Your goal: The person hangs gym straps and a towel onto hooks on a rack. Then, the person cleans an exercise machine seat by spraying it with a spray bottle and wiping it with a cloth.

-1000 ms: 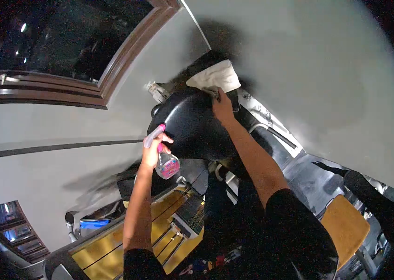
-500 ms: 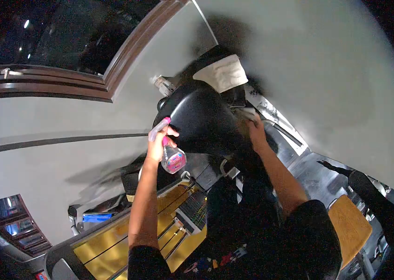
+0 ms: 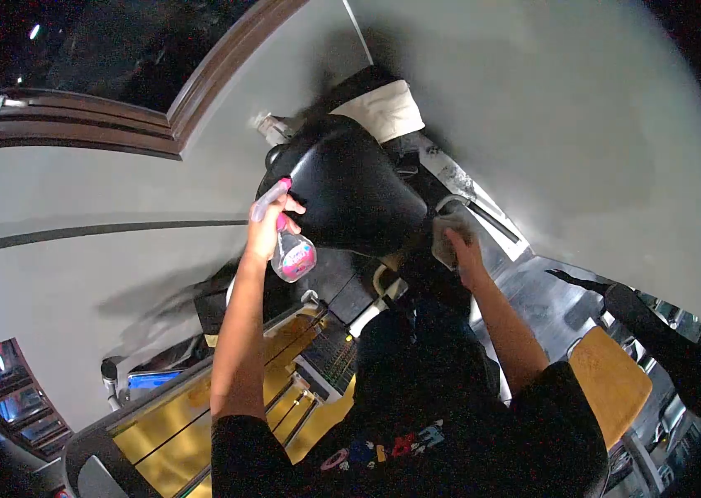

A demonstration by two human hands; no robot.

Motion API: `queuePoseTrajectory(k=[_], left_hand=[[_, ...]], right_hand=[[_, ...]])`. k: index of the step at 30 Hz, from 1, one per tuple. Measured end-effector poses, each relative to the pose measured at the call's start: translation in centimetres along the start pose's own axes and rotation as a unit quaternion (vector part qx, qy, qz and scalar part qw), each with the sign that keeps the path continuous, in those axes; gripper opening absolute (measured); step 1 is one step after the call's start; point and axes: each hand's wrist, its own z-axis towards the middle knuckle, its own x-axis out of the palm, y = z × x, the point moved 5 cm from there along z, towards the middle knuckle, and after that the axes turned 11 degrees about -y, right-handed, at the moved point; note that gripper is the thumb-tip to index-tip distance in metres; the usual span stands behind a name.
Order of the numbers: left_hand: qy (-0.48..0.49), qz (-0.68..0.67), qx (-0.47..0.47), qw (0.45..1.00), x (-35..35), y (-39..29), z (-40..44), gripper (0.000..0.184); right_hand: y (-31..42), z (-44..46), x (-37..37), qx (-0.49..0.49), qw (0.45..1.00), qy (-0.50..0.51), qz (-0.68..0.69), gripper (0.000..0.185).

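Observation:
My left hand (image 3: 265, 230) is closed round the neck of a clear spray bottle (image 3: 295, 257) with a pink trigger head and a pink label. Behind it is a glossy black rounded surface (image 3: 350, 191), perhaps a seat. My right hand (image 3: 464, 246), at the right of this surface, grips a greyish cloth (image 3: 447, 232) that is blurred. A folded white cloth (image 3: 385, 110) lies over a black part beyond the black surface, touched by neither hand.
A brown-framed window (image 3: 85, 129) is at the upper left. Below are a yellow-topped frame (image 3: 160, 432) with rods and a blue object (image 3: 151, 379). An orange-brown seat (image 3: 612, 384) stands at the right. Grey walls (image 3: 550, 124) rise behind.
My right hand has moved from beside the white cloth down and to the right along the black surface's edge, with the greyish cloth. The left hand still holds the bottle.

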Motion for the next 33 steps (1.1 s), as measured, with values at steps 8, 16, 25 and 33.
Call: queuePoseTrajectory(k=[8, 16, 25, 33], left_hand=[[-0.027, 0.008, 0.071, 0.997, 0.0, 1.3, -0.6, 0.025], [-0.142, -0.065, 0.102, 0.982, 0.8, 8.9, -10.3, 0.015], [-0.195, -0.074, -0.029, 0.978, 0.9, 9.3, -13.3, 0.020], [-0.218, -0.041, -0.012, 0.975, 0.1, 6.6, -13.6, 0.017]], right_hand=[[4.5, -4.4, 8.1, -0.121, 0.983, 0.125, -0.055, 0.038], [-5.0, -4.8, 3.5, -0.125, 0.976, 0.154, -0.092, 0.043], [-8.4, -8.8, 1.8, -0.051, 0.978, 0.147, -0.139, 0.052], [-10.0, -10.7, 4.5, -0.064, 0.968, 0.209, -0.126, 0.048]])
